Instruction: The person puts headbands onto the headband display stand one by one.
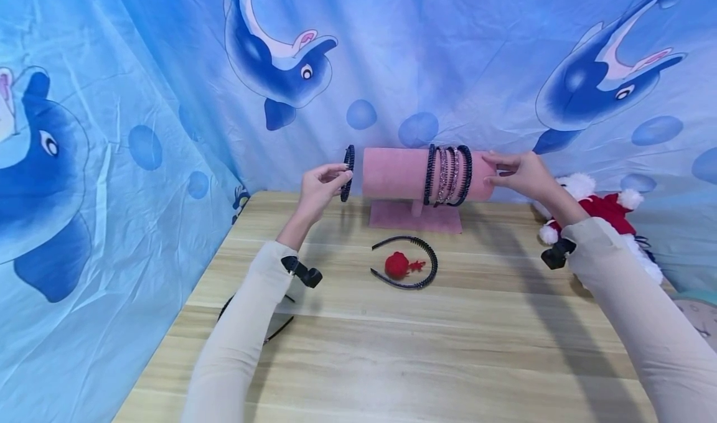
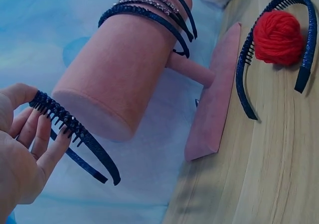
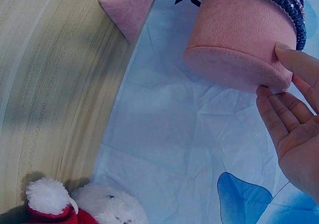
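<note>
A dark toothed headband point(image 1: 348, 173) is pinched in the left hand point(image 1: 320, 191), just off the left end of a pink cylinder stand point(image 1: 394, 173). In the left wrist view the headband point(image 2: 75, 127) hangs with its ends downward, apart from the cylinder point(image 2: 112, 74), and the left hand point(image 2: 25, 154) grips its top. Several headbands point(image 1: 448, 175), dark and glittery pink, sit round the cylinder's right half. The right hand point(image 1: 523, 174) holds the cylinder's right end; in the right wrist view the thumb of this hand point(image 3: 299, 104) lies on its side and the fingertips touch its end face.
On the wooden table point(image 1: 426, 361), another dark headband point(image 1: 434, 264) lies around a red yarn ball point(image 1: 397, 265). A further headband point(image 1: 278, 330) is partly hidden under the left forearm. A white and red plush toy point(image 1: 613, 214) and a clock point(image 1: 697, 314) are at the right.
</note>
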The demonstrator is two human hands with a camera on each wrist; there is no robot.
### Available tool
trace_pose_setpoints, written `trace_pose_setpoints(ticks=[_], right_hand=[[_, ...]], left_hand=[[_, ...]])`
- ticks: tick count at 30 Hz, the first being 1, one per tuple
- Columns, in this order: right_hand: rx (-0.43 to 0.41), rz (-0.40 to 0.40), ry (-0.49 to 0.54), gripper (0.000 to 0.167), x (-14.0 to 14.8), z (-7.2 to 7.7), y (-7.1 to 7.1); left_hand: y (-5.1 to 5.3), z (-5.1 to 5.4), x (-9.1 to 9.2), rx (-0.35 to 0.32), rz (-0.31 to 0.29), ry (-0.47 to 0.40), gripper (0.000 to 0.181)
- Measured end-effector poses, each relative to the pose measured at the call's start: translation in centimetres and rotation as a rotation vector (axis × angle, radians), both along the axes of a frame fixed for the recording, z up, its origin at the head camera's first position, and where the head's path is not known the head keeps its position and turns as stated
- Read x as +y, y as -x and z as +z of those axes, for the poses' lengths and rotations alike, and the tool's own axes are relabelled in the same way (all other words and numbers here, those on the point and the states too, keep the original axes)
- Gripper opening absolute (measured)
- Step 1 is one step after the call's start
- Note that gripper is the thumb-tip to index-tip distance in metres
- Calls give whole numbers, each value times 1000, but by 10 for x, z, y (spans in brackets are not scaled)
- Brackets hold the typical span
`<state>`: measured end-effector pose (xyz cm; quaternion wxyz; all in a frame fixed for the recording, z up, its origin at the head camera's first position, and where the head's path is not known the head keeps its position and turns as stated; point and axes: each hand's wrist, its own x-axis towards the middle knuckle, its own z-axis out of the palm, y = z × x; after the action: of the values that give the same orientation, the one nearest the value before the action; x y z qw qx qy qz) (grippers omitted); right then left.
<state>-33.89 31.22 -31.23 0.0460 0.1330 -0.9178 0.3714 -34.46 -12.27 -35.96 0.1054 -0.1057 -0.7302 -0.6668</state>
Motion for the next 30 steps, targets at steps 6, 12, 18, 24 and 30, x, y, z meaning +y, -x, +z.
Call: trace_pose_setpoints(ticks=[6,12,18,24,30], right_hand=[[1,-8,2,58,1,0,0],[0,-7,-5,58,1,-1,0],[-4,-1,-3,58,1,0,2],[-9,-3,-3,58,0,0,1],[-12,-5,1,57,0,1,0]], left_hand=[[10,-1,8,35,-1,8,33],[16,-2,16,62,3,12,32],[20,-5,21,94,-15,25,33],[18,-5,23,132,-29,40,32],[16,-3,22,126,-51,106,36]])
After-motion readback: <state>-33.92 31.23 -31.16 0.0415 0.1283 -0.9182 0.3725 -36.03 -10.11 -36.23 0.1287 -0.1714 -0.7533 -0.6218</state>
